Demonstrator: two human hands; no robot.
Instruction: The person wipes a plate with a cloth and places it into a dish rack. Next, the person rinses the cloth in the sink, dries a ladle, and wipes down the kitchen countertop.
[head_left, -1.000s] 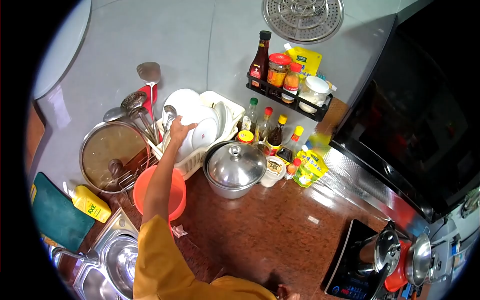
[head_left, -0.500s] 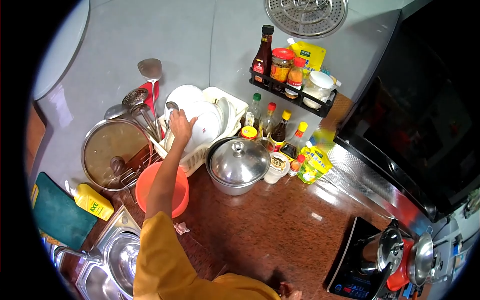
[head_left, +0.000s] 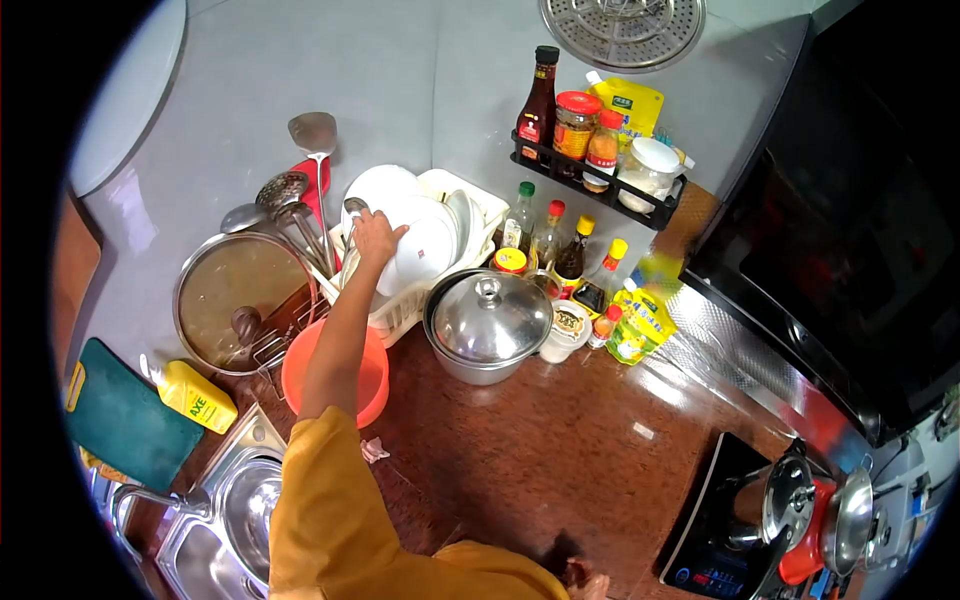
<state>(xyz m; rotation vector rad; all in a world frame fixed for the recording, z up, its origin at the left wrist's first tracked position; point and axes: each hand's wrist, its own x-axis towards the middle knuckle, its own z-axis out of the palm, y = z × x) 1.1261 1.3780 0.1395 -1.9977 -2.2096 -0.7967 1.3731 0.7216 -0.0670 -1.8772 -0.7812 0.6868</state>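
Plates [head_left: 425, 255] crowd left hand [head_left: 376, 238], perhaps gripping a spoon [head_left: 355, 205]; forearm [head_left: 345, 330] crosses basin [head_left: 375, 376].

Grey panelled wall [head_left: 385, 80], glossy red-brown speckled counter [head_left: 520, 450], steel sink [head_left: 205, 562]

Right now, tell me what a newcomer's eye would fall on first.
The eye would likely fall on the left hand at the white plates in the cream rack. Next comes the orange-red basin beneath the forearm, then the shiny lidded pot beside the rack.
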